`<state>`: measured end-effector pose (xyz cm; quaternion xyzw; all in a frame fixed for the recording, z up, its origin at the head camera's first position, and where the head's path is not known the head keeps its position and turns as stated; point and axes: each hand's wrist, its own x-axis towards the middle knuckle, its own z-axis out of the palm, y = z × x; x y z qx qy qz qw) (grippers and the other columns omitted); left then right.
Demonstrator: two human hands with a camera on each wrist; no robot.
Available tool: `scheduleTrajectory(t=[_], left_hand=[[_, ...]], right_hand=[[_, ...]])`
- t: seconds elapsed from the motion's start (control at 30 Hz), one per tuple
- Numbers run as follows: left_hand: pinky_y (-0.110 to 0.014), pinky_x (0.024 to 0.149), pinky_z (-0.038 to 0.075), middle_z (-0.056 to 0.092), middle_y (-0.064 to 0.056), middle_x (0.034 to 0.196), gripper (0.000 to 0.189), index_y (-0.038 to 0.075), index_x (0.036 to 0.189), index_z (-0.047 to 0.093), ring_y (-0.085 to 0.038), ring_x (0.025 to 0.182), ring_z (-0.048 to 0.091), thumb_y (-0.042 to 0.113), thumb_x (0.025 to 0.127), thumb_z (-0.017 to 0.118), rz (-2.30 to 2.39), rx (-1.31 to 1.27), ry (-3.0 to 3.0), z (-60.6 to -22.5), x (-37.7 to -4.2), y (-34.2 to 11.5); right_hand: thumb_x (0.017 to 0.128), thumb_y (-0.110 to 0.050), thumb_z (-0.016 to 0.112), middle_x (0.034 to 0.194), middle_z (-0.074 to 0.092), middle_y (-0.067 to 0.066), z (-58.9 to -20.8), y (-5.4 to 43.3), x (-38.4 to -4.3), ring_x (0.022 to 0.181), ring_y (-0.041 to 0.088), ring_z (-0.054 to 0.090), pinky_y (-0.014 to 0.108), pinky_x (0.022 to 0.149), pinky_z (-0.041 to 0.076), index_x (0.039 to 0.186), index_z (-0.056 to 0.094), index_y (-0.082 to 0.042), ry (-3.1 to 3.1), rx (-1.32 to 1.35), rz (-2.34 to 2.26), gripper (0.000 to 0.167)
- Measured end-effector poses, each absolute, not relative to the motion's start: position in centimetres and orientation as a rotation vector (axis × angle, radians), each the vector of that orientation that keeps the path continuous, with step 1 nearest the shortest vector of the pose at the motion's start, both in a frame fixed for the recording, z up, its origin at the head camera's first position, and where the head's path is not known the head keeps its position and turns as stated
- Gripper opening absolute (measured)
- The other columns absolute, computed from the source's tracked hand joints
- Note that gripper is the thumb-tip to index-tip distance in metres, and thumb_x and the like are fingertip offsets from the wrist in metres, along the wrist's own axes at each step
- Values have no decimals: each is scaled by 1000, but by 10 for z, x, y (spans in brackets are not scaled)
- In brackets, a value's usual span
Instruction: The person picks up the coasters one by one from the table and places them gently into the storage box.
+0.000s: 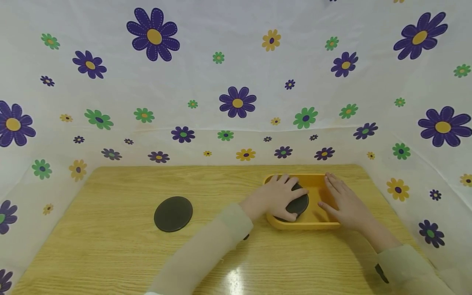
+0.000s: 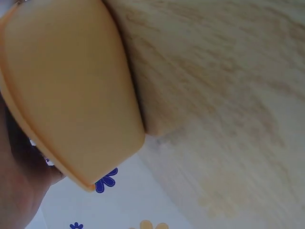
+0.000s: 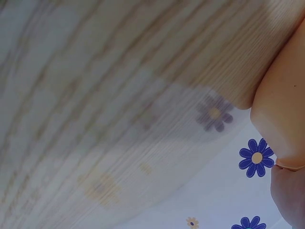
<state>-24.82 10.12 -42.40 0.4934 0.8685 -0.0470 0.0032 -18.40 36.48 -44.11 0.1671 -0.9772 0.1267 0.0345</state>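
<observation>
In the head view, my left hand reaches into the left part of a yellow-orange tray. Its fingers and thumb spread across a black disc and grip it at the edges; the palm hides part of it. My right hand rests along the tray's right end, fingers fairly straight and thumb over the inside. The left wrist view shows the tray's outer wall, with part of the left hand at its rim. At the right edge of the right wrist view is the tray's outer side.
A second black disc lies flat on the wooden table, left of the tray. Behind the table and along both sides hangs a white cloth printed with purple, green and yellow flowers.
</observation>
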Motion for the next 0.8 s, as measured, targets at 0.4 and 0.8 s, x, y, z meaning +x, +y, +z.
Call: scheduleTrajectory(t=[0.4,0.8], left_hand=[[-45,119,41,39,-2,163,79,39,165,35,-24,146,41,66,96,63,-199,1453,2709,-433,-248,104],[-45,122,40,42,-2,164,74,37,162,41,-23,149,42,64,97,64,-202,1409,2712,-435,-246,104]], right_hand=[[106,-42,60,173,18,31,-440,365,-183,160,51,19,62,131,17,164,23,11,-3006,519,399,87],[106,-44,60,173,18,31,-439,364,-182,160,51,19,62,130,18,164,23,11,-3015,511,380,87]])
